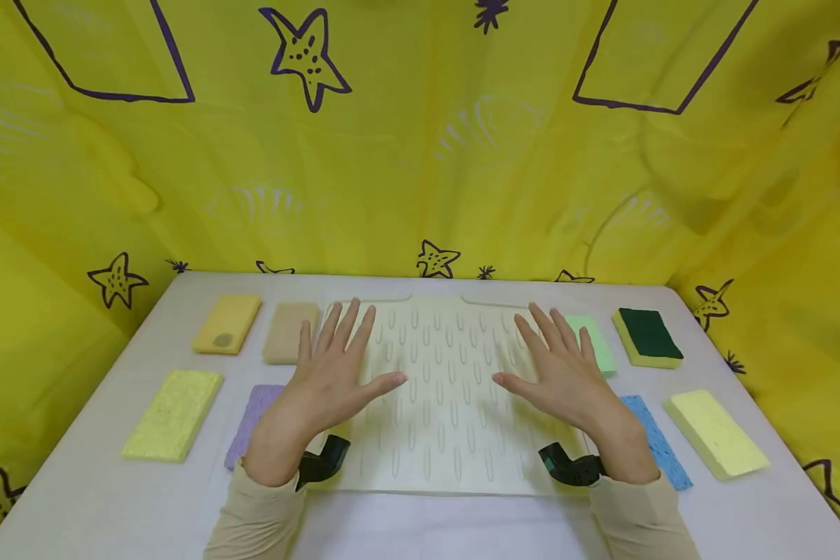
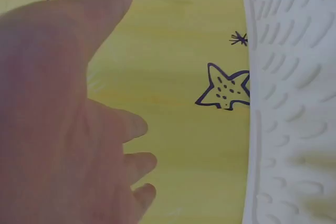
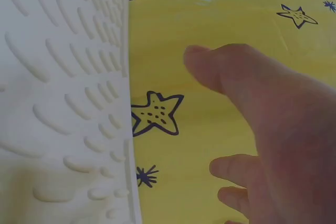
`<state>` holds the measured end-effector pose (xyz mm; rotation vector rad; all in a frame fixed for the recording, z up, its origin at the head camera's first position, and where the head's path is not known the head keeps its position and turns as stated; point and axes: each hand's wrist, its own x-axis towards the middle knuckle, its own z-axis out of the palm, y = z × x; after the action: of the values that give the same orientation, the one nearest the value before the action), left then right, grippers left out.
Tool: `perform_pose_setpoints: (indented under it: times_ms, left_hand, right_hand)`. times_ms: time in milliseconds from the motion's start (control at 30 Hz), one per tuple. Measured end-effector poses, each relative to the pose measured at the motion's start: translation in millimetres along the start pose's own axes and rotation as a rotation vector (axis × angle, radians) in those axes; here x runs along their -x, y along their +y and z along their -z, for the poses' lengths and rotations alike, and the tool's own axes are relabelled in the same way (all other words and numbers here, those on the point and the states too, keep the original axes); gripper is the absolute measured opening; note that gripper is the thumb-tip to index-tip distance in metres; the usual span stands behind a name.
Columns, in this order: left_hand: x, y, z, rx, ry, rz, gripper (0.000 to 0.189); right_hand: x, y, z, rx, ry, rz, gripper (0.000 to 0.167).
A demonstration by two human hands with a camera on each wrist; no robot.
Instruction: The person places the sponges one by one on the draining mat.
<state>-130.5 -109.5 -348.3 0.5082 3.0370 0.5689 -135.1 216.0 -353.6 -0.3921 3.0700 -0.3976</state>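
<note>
Both hands hover with spread, straight fingers above a cream mat (image 1: 437,389) with rows of raised oval ridges. My left hand (image 1: 332,385) is over the mat's left side, holding nothing. Over the right side is my right hand (image 1: 560,381), also holding nothing. Nearest the left hand lie a beige sponge (image 1: 290,334) and a purple sponge (image 1: 255,416), partly hidden by the wrist. Beside the right hand are a light green sponge (image 1: 595,342) and a blue sponge (image 1: 658,443), both partly covered. The wrist views show each hand apart from the ridged mat (image 2: 299,77).
Farther left lie an orange-yellow sponge (image 1: 227,323) with a dark spot and a pale yellow sponge (image 1: 173,416). At right are a green-topped scouring sponge (image 1: 647,338) and another pale yellow sponge (image 1: 715,433). A yellow patterned curtain (image 1: 392,155) surrounds the white table (image 1: 448,525).
</note>
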Motion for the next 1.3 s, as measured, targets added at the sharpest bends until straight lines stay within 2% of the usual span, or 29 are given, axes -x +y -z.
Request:
perform_pose_setpoints:
  times_ms: [200,500,733,900,1133,1300]
  left_hand:
    - [7.1,-11.2,-2.2,-0.043,0.012,-0.033,0.099]
    - [24.5,-35.0,-6.5,-0.116,-0.016,-0.053,0.100]
    - [41.3,-51.3,-10.4,-0.112,-0.057,-0.064,0.100]
    - [52.9,-57.4,-12.5,-0.108,-0.076,-0.068,0.102]
    - [63.1,-64.6,-19.2,-0.093,-0.123,-0.069,0.116]
    - [62.7,-68.1,-21.3,-0.060,-0.187,-0.072,0.132]
  right_hand:
    - [5.2,10,-4,0.030,0.021,0.012,0.093]
    - [20.9,27,-1,-0.014,0.048,0.004,0.091]
    - [34.7,46,-3,-0.011,0.070,0.013,0.090]
    - [45.3,59,-2,-0.013,0.069,0.025,0.086]
    - [59.8,75,1,-0.009,0.072,0.040,0.078]
    - [73.1,91,-2,-0.016,0.071,0.103,0.074]
